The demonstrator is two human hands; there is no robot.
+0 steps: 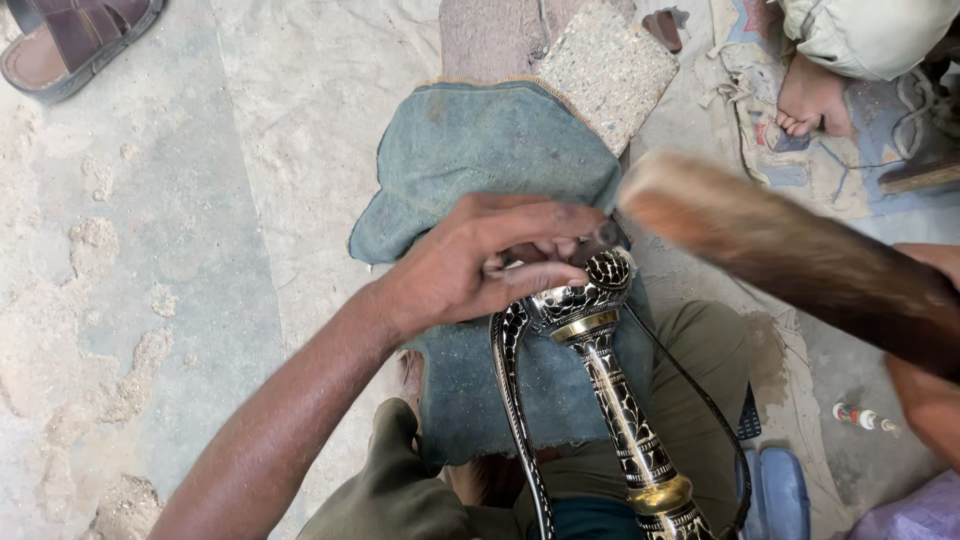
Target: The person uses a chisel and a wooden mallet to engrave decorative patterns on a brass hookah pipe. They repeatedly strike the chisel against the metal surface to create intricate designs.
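Observation:
My left hand (480,262) grips the top of a black and brass patterned metal vessel (610,400) with a long neck and a thin curved handle, and pins a small dark tool against it. The vessel lies on a blue-grey cloth (480,150) spread over a block. A thick wooden stick (790,255), blurred by motion, is raised to the right of the vessel's top, with my right hand (925,370) wrapped around its lower end. My olive-green trouser legs show beneath the vessel.
A brown sandal (70,40) lies at top left on the dusty concrete floor. A speckled pad (605,70) leans behind the cloth. Another person's bare foot (810,100) rests on a patterned mat at top right. A blue object (785,490) sits at bottom right.

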